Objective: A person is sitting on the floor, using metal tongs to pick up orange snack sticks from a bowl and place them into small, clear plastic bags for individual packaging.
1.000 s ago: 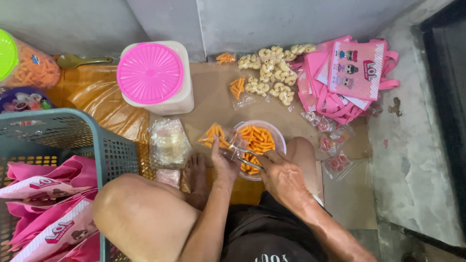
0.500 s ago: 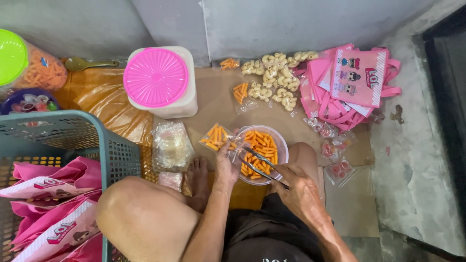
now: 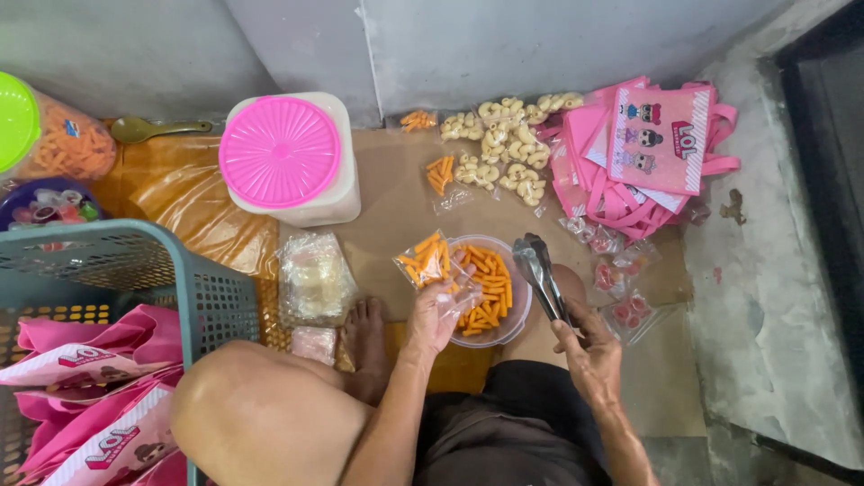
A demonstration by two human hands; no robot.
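My left hand (image 3: 435,315) holds a small clear bag of orange snack sticks (image 3: 428,261) just left of a clear bowl (image 3: 519,306) that also holds orange sticks. My right hand (image 3: 589,346) grips metal tongs (image 3: 540,270), lifted to the right of the bowl with their tips pointing away and nothing visible between them. My bare knee and foot lie below the left hand.
A white tub with a pink lid (image 3: 281,153) stands at the back. Filled snack bags (image 3: 499,148) and pink printed tote bags (image 3: 648,144) lie at the back right. A grey-blue basket (image 3: 193,270) with more pink bags is at left, a stack of clear bags (image 3: 312,274) beside it.
The right hand has lifted the tongs out of the bowl and swung them to the right. The left hand has raised the small bag slightly and turned it.
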